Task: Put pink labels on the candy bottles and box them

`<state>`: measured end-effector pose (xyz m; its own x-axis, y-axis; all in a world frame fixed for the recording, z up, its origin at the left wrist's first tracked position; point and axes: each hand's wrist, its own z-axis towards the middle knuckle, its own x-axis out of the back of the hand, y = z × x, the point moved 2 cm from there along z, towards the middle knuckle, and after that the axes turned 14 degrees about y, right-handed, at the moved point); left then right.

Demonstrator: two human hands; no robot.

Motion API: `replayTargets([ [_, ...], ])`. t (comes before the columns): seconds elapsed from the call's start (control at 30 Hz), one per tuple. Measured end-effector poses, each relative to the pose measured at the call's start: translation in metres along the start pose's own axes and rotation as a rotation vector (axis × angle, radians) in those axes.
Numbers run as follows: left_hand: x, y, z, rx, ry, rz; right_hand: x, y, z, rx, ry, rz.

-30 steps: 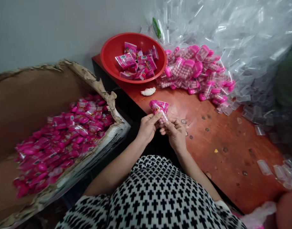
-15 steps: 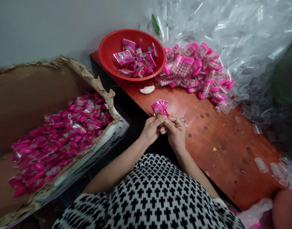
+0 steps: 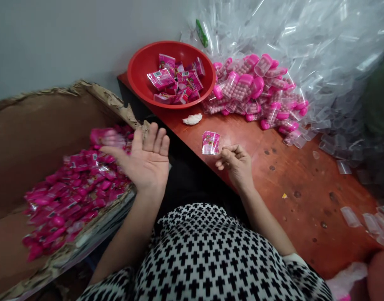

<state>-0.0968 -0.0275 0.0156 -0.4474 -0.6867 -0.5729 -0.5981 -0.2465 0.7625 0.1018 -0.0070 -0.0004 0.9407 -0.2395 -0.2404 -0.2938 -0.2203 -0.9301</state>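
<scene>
We see the left hand (image 3: 148, 161) spread wide, palm up, empty, over the edge of the cardboard box (image 3: 31, 125) heaped with pink packets (image 3: 75, 188). A blurred packet (image 3: 104, 136) hangs just past its fingertips, possibly mid-air. The right hand (image 3: 237, 163) pinches a small pink wrapper (image 3: 211, 142) by its corner, keeping it lifted off the red table (image 3: 288, 179). Behind sit a red bowl (image 3: 141, 69) and capped pink bottles (image 3: 254, 90), all within reach.
</scene>
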Motion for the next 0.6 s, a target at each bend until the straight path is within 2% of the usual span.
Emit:
replayTargets([
  [0.07, -0.003, -0.018, 0.005, -0.034, -0.089, 0.248, 0.008, -0.002, 0.004, 0.023, 0.046, -0.029],
  [0.17, -0.017, -0.058, 0.006, -0.371, -0.408, 0.744, 0.016, 0.001, 0.006, 0.016, 0.051, -0.062],
  [0.23, -0.024, -0.081, 0.008, -0.574, -0.524, 0.957, 0.018, 0.002, 0.004, -0.007, 0.030, -0.089],
  [0.27, -0.025, -0.090, 0.009, -0.635, -0.556, 1.023, 0.019, 0.002, 0.003, -0.018, 0.021, -0.104],
  [0.33, -0.026, -0.099, 0.011, -0.710, -0.566, 1.089, 0.020, 0.001, 0.004, -0.027, 0.006, -0.137],
  [0.47, -0.024, -0.102, 0.012, -0.769, -0.541, 1.089, 0.021, -0.002, 0.017, 0.015, -0.035, -0.230],
  [0.6, -0.020, -0.102, 0.009, -0.758, -0.502, 0.970, 0.012, 0.005, 0.038, 0.180, 0.044, -0.304],
])
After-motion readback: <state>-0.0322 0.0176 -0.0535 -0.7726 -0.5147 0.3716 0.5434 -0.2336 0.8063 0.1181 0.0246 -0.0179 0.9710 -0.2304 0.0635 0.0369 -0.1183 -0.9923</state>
